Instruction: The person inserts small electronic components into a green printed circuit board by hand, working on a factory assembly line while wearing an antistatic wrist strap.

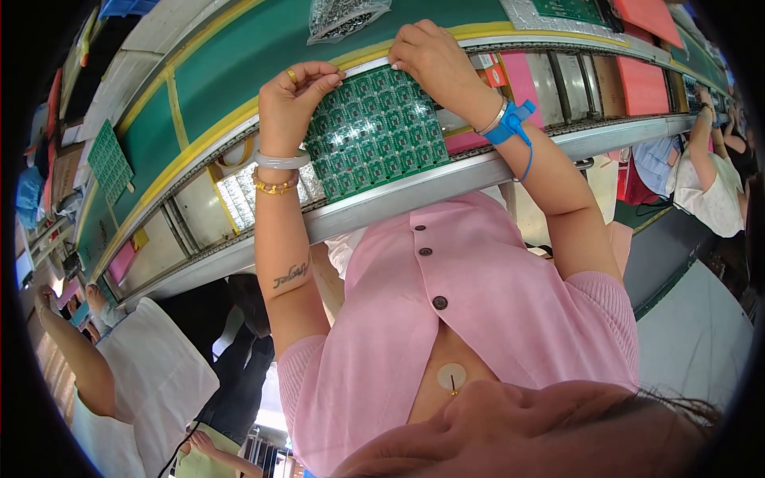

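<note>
A green circuit board panel [374, 131], with rows of small repeated boards, lies across the rails of the conveyor in front of me. My left hand [296, 99] is at its far left corner, thumb and forefinger pinched together. Over its far edge, my right hand [434, 64] also has its fingers closed in a pinch, near the far right corner. Anything between the fingertips of either hand is too small to make out. A blue wrist strap [510, 122] with a cord is on my right wrist. A white bangle [281, 161] circles my left wrist.
A clear bag of small metal parts [343, 17] sits on the green bench beyond the conveyor. Another green panel [110, 163] stands at the far left. The metal rail [414, 190] runs between me and the board. Other people work at both sides; pink sheets [641, 85] lie right.
</note>
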The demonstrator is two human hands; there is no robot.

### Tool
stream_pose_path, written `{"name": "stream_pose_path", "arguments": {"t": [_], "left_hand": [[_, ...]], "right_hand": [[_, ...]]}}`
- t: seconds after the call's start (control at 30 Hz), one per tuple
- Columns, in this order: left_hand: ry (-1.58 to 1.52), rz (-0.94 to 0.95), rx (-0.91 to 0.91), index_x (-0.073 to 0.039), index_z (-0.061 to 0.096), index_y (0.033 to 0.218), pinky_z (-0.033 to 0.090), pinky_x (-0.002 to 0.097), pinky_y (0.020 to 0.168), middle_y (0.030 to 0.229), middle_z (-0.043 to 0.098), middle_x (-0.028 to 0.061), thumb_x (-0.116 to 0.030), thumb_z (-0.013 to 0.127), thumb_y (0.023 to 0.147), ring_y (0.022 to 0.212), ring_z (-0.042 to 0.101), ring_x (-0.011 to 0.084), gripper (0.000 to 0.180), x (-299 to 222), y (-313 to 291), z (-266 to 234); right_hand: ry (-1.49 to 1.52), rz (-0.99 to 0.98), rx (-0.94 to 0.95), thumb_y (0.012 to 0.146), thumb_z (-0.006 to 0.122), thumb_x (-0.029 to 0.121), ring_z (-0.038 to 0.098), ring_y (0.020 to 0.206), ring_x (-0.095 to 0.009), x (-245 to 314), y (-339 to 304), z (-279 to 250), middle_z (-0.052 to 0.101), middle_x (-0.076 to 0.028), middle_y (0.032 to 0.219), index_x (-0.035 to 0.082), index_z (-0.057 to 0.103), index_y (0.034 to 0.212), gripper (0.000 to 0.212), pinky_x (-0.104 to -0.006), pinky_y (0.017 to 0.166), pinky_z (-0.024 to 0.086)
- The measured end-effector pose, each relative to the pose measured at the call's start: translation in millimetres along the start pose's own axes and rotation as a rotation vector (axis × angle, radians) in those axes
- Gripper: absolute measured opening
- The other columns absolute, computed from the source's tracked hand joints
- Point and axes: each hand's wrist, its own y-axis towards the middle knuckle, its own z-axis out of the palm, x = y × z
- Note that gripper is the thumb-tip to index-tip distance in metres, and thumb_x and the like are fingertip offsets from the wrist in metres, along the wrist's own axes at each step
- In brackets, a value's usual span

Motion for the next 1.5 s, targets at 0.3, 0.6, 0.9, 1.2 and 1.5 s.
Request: {"name": "stream_pose_path", "arguments": {"t": [0.3,0.6,0.9,1.2,1.5], "left_hand": [[0.092,-0.001,-0.011,0.003,0.064,0.088,0.050,0.0197,0.070,0.081,0.066,0.0046,-0.004,0.066,0.082,0.074,0.062,0.0096,0.010,9,3,0],[0.407,0.202,-0.017,-0.001,0.066,0.083,0.047,0.0244,0.068,0.089,0.060,0.0038,-0.007,0.069,0.077,0.083,0.054,0.0149,0.009,6,4,9],[0.825,0.505,-0.088,-0.004,0.068,0.077,0.042,0.0363,0.074,0.088,0.058,0.0076,-0.009,0.069,0.071,0.086,0.050,0.0280,0.007,8,12,32],[0.945,0.526,-0.114,-0.006,0.069,0.074,0.042,0.0372,0.075,0.087,0.056,0.0059,-0.011,0.070,0.069,0.087,0.050,0.0275,0.008,10,18,49],[1.063,0.533,-0.091,-0.005,0.069,0.079,0.042,0.0367,0.076,0.088,0.056,0.0063,-0.010,0.071,0.069,0.087,0.050,0.0273,0.011,8,14,49]], "right_hand": [[-0.183,-0.084,0.014,0.072,0.058,0.014,0.051,0.089,-0.020,3,2,-2,0.051,-0.002,0.085,0.011,0.059,0.074,0.003,-0.0346,0.077,0.043],[-0.245,-0.142,0.015,0.070,0.058,0.014,0.050,0.087,-0.018,7,2,-4,0.049,-0.001,0.082,0.011,0.059,0.073,0.004,-0.0315,0.075,0.043],[0.129,-0.064,-0.383,0.077,0.065,0.013,0.052,0.075,-0.026,-14,9,-22,0.055,-0.007,0.077,0.006,0.063,0.079,0.008,-0.0359,0.066,0.043],[0.174,0.026,-0.409,0.077,0.064,0.009,0.051,0.073,-0.030,-12,12,-38,0.053,-0.011,0.075,0.003,0.060,0.076,0.007,-0.0377,0.065,0.042],[0.134,-0.115,-0.503,0.076,0.064,0.008,0.051,0.073,-0.030,-16,10,-29,0.054,-0.011,0.075,0.003,0.060,0.075,0.007,-0.0376,0.064,0.042]]}}
